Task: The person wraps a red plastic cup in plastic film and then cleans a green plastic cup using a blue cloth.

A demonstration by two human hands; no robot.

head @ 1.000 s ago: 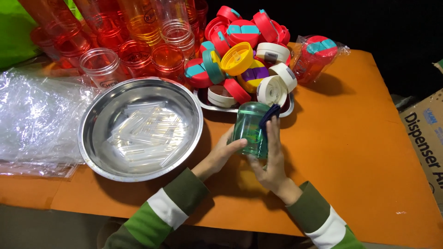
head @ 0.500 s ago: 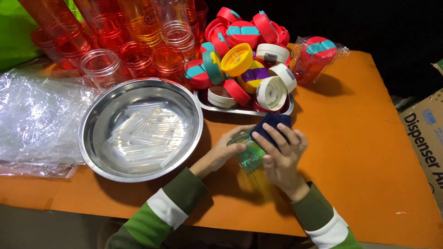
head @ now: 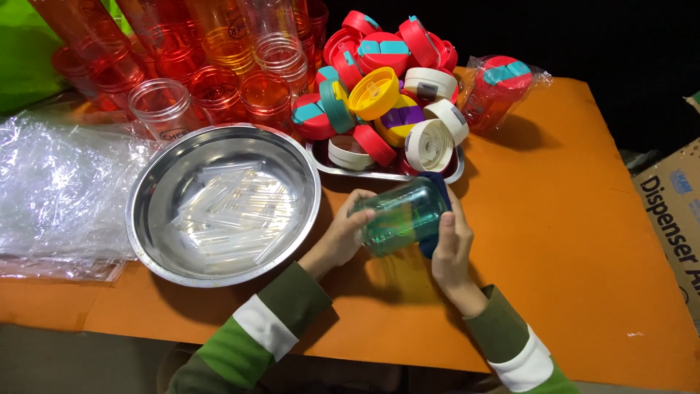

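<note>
Green bottle (head: 401,216) lying sideways, lid end right, fingers of left hand (head: 343,237) and right hand (head: 452,248) grasping it

This looks like a small assembly or packing workshop. Beyond the hands, a shallow metal tray (head: 379,174) is heaped with coloured plastic screw lids (head: 386,87); rows of empty red and orange clear plastic jars (head: 211,66) stand further left. Crumpled clear plastic bags (head: 58,197) lie far left, and a printed cardboard carton (head: 674,219) stands right of the orange worktable (head: 583,241).

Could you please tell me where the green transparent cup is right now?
In the head view the green cup is held tilted on its side between the left hand and right hand, over the orange table, just in front of the tray of lids.
</note>
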